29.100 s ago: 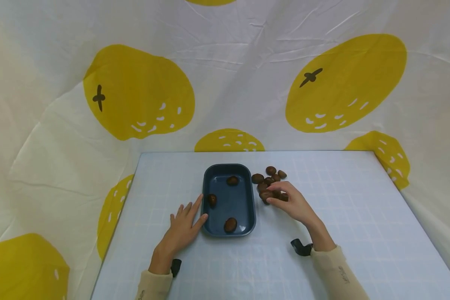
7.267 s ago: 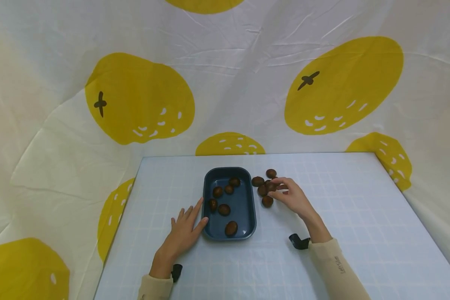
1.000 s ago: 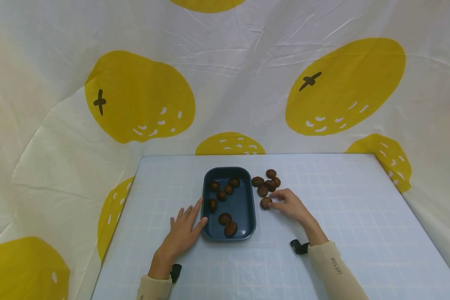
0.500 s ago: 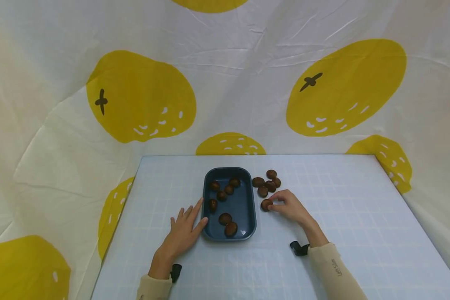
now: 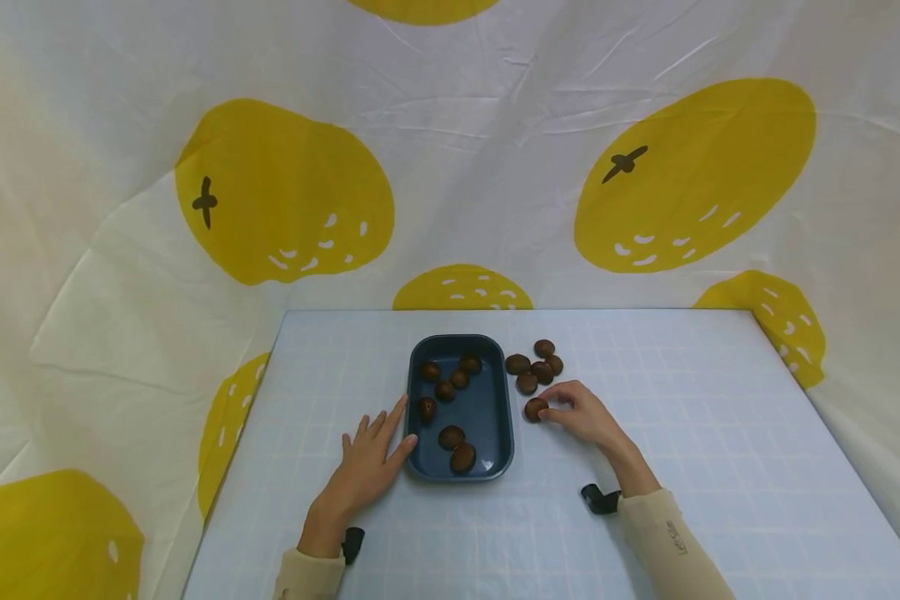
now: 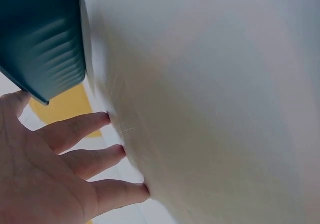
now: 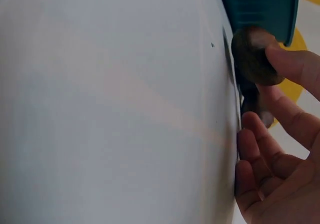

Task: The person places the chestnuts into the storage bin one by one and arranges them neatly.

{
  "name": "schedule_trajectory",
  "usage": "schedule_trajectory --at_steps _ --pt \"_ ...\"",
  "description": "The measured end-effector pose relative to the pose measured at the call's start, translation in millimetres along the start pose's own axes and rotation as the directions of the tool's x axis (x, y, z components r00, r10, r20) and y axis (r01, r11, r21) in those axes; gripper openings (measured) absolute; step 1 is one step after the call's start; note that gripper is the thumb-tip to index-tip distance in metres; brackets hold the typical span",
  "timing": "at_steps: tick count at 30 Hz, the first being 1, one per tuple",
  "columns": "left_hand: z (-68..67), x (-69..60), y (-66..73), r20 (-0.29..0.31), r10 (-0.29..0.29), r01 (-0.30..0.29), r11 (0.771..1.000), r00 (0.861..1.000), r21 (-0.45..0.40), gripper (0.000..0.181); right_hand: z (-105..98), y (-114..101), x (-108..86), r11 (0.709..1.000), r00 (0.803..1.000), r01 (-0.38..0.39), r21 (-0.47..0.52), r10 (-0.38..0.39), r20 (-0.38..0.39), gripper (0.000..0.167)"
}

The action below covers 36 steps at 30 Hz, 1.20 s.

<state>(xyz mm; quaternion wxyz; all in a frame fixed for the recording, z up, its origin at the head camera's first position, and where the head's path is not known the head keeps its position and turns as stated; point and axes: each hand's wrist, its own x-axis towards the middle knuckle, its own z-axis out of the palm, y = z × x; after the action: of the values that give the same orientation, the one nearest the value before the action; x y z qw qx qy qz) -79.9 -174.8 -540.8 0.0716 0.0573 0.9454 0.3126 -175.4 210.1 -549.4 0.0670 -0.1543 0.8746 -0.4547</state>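
Observation:
My right hand (image 5: 587, 421) pinches a brown chestnut (image 5: 536, 409) between thumb and index finger, just right of a dark blue tray (image 5: 487, 425). The right wrist view shows this chestnut (image 7: 252, 57) against the thumb, with the other fingers curled near the tabletop. Several chestnuts (image 5: 452, 437) lie spread inside the tray. Fingers spread, my left hand (image 5: 367, 464) rests on the table and touches the tray's left rim with index finger and thumb. In the left wrist view, a fingertip of the left hand (image 6: 40, 174) meets the tray's rim (image 6: 37, 95).
A small cluster of chestnuts (image 5: 542, 372) lies on the table beside the tray's upper right side. The pale checked tabletop (image 5: 690, 400) ends at a white cloth (image 5: 487, 183) printed with yellow fruit. Each wrist wears a black camera mount (image 5: 598, 499).
Since the oldest frame, the tray has gained chestnuts and the pile beside it has shrunk. In the last second, my right fingers have stayed at the nearest chestnut; my left hand has not moved.

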Motion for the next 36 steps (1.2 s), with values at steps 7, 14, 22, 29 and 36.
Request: schedule_trajectory --at_steps 7,14,22,29,36 --pt "0.9 0.2 0.0 -0.009 -0.004 0.004 1.000 1.000 0.000 0.068 -0.8 -1.6 -3.7 0.999 1.000 -0.026 0.023 0.026 -0.016 0.017" --pt "1.5 0.9 -0.2 -0.008 -0.003 0.003 1.000 1.000 0.003 0.068 -3.7 -4.9 -7.7 0.993 0.994 -0.109 0.035 0.110 -0.028 0.024" --pt "1.4 0.9 -1.0 -0.003 -0.003 0.003 1.000 1.000 -0.004 0.069 -7.7 -11.5 -10.3 0.981 0.985 -0.164 0.108 0.168 -0.029 0.030" --pt "0.9 0.4 -0.3 -0.003 -0.003 0.003 1.000 1.000 -0.011 0.069 -11.1 -15.6 -8.4 0.978 0.988 -0.143 0.151 0.151 -0.040 0.033" --pt "1.4 0.7 -0.5 -0.005 -0.003 0.003 1.000 1.000 -0.003 0.068 -14.9 -23.9 -4.9 0.976 0.987 -0.141 0.164 0.152 -0.055 0.033"
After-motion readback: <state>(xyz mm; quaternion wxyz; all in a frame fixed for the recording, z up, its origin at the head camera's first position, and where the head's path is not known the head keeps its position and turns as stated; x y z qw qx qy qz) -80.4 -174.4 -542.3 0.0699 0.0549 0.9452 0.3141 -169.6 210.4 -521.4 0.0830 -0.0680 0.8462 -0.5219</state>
